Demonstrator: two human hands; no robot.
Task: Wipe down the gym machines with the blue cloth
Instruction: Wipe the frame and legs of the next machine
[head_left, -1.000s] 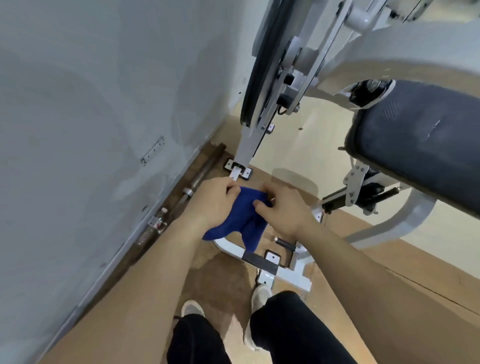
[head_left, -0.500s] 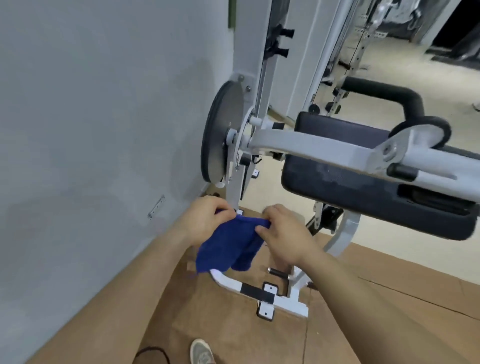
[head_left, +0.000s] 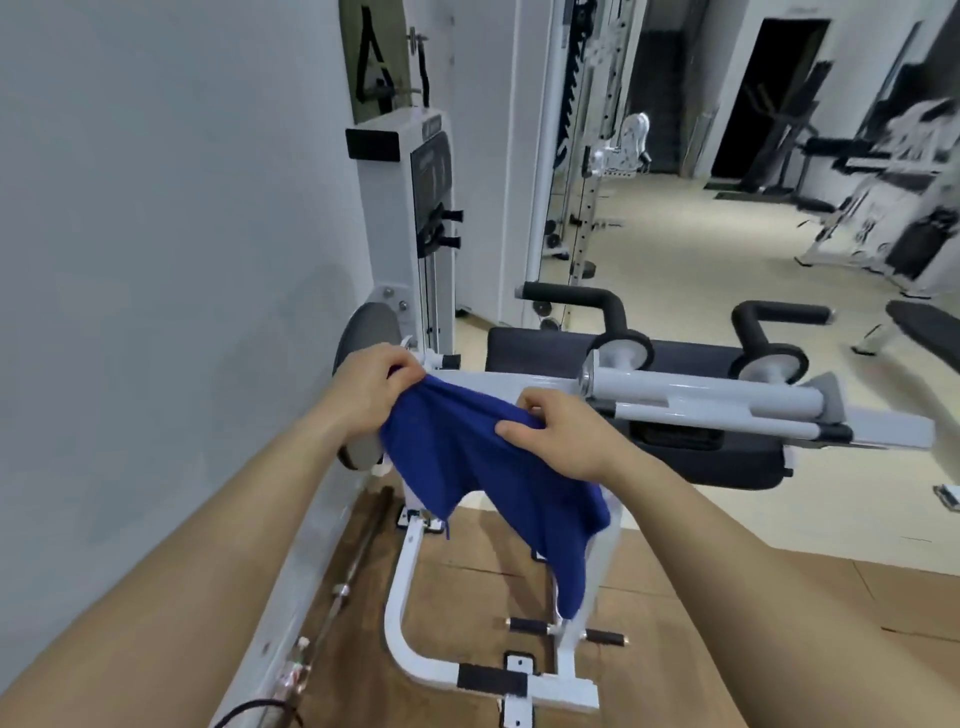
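With the left hand (head_left: 371, 392), curled fingers pinching one top corner of the soft blue fabric cloth (head_left: 483, 457). Stretched rightward from there to the right hand (head_left: 566, 436), thumb and curled fingers pinching the other corner; hanging slack below both. Just beyond the right fingertips, the white painted steel machine arm (head_left: 701, 400), lying lengthwise to the right: probably easiest to wipe right-handed.

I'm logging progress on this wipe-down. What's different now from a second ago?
The left hand and right hand rose from near the machine's base to the height of its white arm and moved apart, spreading the bunched blue cloth into a hanging sheet. Unchanged: both hands still pinch the cloth. Whether it touches the arm is unclear.
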